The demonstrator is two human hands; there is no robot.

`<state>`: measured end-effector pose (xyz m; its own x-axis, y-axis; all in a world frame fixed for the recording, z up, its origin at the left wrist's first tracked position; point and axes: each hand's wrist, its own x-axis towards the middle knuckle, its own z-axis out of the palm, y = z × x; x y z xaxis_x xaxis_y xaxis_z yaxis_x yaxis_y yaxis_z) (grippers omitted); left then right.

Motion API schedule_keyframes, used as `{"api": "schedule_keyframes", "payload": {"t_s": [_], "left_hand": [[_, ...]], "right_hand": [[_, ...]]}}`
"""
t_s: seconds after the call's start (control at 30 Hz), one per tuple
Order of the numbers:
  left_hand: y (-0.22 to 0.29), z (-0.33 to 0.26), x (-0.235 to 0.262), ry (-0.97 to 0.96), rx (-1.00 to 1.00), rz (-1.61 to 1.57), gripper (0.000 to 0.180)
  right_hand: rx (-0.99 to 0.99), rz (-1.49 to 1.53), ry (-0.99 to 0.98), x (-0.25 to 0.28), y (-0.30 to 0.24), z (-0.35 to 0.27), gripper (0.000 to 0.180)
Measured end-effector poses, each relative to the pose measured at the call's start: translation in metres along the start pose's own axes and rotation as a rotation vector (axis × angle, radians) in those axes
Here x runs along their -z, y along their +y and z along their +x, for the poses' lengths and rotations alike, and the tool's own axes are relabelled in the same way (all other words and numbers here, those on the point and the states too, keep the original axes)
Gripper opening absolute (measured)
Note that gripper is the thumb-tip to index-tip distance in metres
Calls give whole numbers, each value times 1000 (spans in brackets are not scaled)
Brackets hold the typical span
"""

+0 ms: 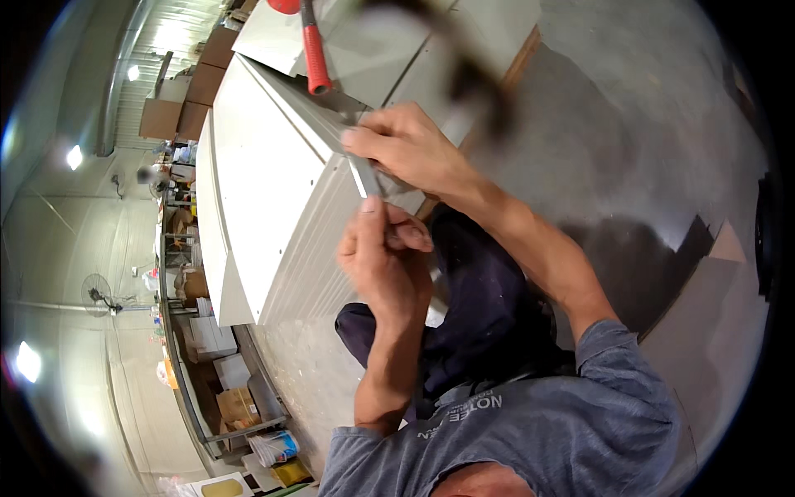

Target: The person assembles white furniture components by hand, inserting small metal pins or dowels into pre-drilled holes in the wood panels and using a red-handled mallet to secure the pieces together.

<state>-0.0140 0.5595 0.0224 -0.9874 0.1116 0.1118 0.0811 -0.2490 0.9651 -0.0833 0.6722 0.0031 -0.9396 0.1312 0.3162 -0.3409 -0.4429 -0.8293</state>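
Observation:
A short, narrow, pale strip (361, 177) spans the gap between my two hands, by the near corner of a stack of white panels (281, 182). My left hand (383, 257) is closed, its thumb pressed on the strip's lower end. At the upper end, the thumb and fingers of my right hand (410, 149) pinch together beside the panel edges. Whether the strip is metal or plastic I cannot tell. A hammer-like tool with a red handle grip (315, 60) lies on the pale boards beyond my right hand.
Wide pale boards (480, 33) extend beyond the stack. A dark, blurred object (480, 91) crosses the upper view close by. Shelves with cardboard boxes (238, 407) line the left side, near a wall fan (97, 293). Grey floor (638, 124) spreads to the right.

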Motion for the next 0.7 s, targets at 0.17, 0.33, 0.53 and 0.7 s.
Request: {"api": "schedule_keyframes", "payload": {"t_s": [0.17,0.33,0.53,0.7], "left_hand": [[-7,4,-3,26,29,0,30],[-39,-9,4,139,204,64,30],[-10,2,-6,10,-46,28,30],[-56,-5,7,202,285,77,25]], "right_hand": [[142,-209,-27,8,9,14,36],[-81,-155,65,24,46,-13,38],[79,-275,-62,10,10,14,38],[571,-396,137,36,87,-11,37]]}}
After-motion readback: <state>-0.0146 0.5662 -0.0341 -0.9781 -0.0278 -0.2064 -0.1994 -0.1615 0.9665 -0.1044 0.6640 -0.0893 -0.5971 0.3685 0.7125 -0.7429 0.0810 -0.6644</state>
